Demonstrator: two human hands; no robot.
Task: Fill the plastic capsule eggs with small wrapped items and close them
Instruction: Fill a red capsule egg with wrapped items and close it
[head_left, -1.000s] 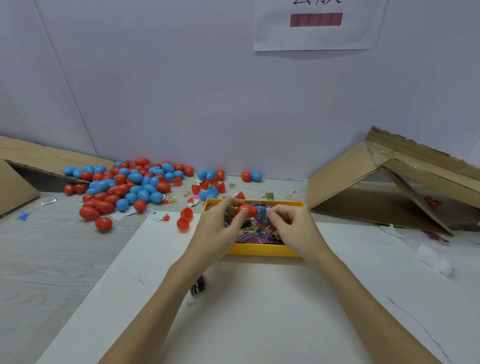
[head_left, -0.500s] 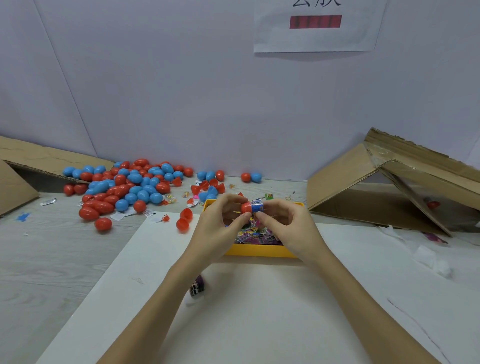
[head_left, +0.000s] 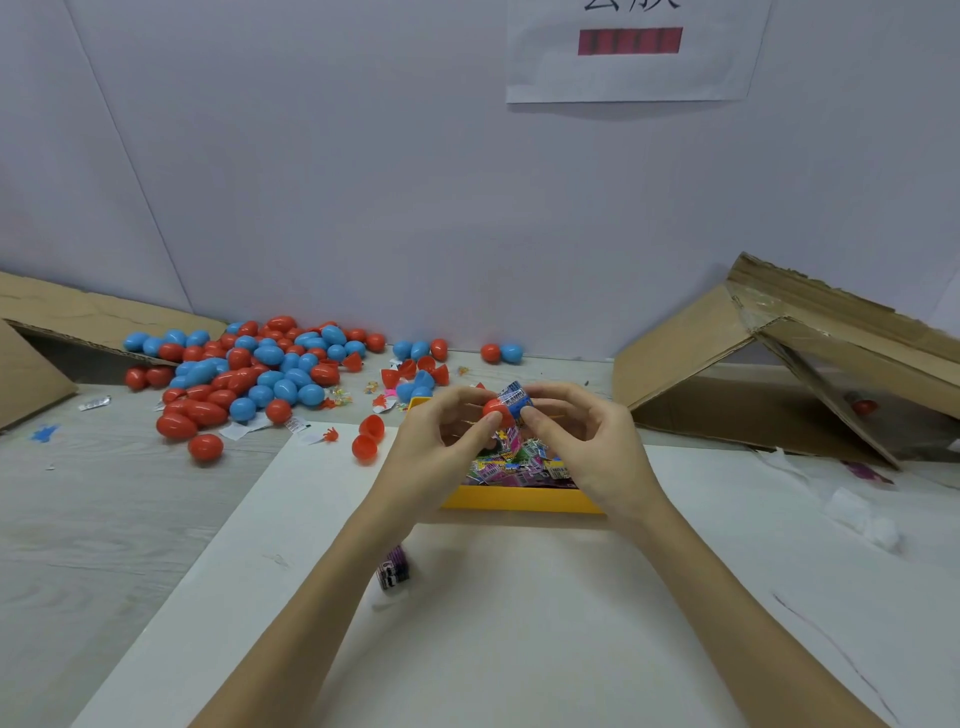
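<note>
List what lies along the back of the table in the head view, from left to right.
Left cardboard flap → pile of red and blue eggs → red and blue egg pair → right cardboard box.

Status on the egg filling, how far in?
Done: a pile of closed red and blue eggs at back left. In hand: left hand holds a red egg half; right hand pushes a wrapped item in. Left: open halves, yellow tray still holding packets.
</note>
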